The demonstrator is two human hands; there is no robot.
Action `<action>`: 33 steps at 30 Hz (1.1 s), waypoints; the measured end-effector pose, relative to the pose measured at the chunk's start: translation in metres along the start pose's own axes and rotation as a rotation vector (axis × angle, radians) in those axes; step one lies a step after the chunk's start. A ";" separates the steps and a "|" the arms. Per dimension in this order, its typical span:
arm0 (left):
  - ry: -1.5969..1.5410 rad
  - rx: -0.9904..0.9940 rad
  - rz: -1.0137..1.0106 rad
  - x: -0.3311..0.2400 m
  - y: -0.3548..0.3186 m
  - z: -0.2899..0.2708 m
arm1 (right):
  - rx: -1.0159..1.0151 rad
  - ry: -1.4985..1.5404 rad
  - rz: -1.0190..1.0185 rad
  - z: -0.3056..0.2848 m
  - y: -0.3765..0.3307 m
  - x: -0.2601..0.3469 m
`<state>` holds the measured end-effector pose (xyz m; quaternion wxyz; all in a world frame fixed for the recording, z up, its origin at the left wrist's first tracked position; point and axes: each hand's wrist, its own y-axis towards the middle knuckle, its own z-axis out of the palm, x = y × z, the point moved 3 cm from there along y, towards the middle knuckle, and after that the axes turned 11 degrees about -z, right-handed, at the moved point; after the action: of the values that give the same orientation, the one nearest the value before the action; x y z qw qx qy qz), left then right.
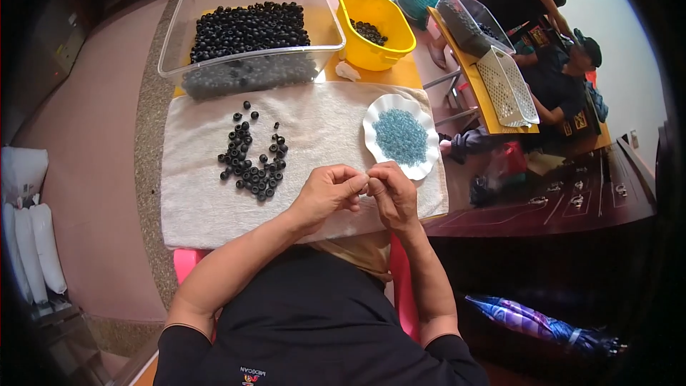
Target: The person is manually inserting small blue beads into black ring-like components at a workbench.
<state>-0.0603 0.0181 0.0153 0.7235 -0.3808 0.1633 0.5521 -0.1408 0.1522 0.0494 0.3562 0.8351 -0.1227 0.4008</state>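
White terry-type towel (193, 207) is the biggest thing in my work area, and everything else is on it or just past it. Next down, a clear plastic bin (323, 21) of black beads at the far edge, with a yellow tub (386, 56) beside it holding a smaller batch. Then a white wavy-rimmed dish (370, 116), on the right of the towel. Left hand (325, 189) and right hand (395, 193) meet at the fingertips near the towel's front half, both in a narrow pinch. Can't tell what's between them, if anything; too tiny to make out. Smaller again: loose black beads (255, 179) scattered left of the hands, plus tiny pale blue beads (400, 136) heaped in the dish.

My worry? Round beads could roll if a forearm drags the towel. Right hand's close to that dish too, so a careless knuckle might tip the rim and spill the blue ones everywhere.
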 end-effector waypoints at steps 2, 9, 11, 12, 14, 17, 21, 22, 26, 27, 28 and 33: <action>-0.004 -0.013 0.005 -0.001 -0.001 -0.002 | 0.001 0.041 0.027 0.000 -0.003 -0.004; -0.043 -0.012 0.019 -0.002 -0.006 -0.005 | 0.032 0.123 0.118 0.000 -0.005 -0.006; -0.038 -0.010 0.024 -0.002 -0.009 -0.006 | 0.057 0.075 0.104 -0.001 -0.003 -0.003; -0.033 -0.011 0.030 -0.002 -0.010 -0.008 | 0.104 0.019 0.059 -0.001 0.002 0.004; -0.006 -0.005 0.049 -0.001 -0.013 -0.010 | 0.155 -0.033 0.011 0.001 0.006 0.010; 0.044 0.018 0.052 -0.001 -0.015 -0.015 | 0.183 -0.080 -0.019 0.000 0.007 0.011; 0.087 0.035 -0.005 -0.006 -0.020 -0.014 | 0.234 0.076 0.087 -0.002 0.002 0.000; 0.086 0.033 -0.002 -0.007 -0.020 -0.014 | 0.222 0.129 0.095 -0.001 0.000 -0.002; 0.000 0.049 0.010 -0.011 -0.026 -0.018 | 0.149 0.248 0.230 0.016 -0.002 0.001; -0.051 0.036 0.009 -0.011 -0.027 -0.019 | 0.109 0.029 0.035 0.021 0.001 0.015; -0.054 0.030 0.013 -0.011 -0.028 -0.020 | 0.066 -0.188 -0.161 0.025 0.003 0.026; -0.188 -0.048 0.070 -0.002 -0.032 -0.036 | 0.148 -0.187 -0.183 0.031 0.027 0.029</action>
<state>-0.0245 -0.0126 0.0054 0.7067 -0.3386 0.0944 0.6140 -0.1167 0.1138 0.0718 0.3155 0.9006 -0.0486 0.2951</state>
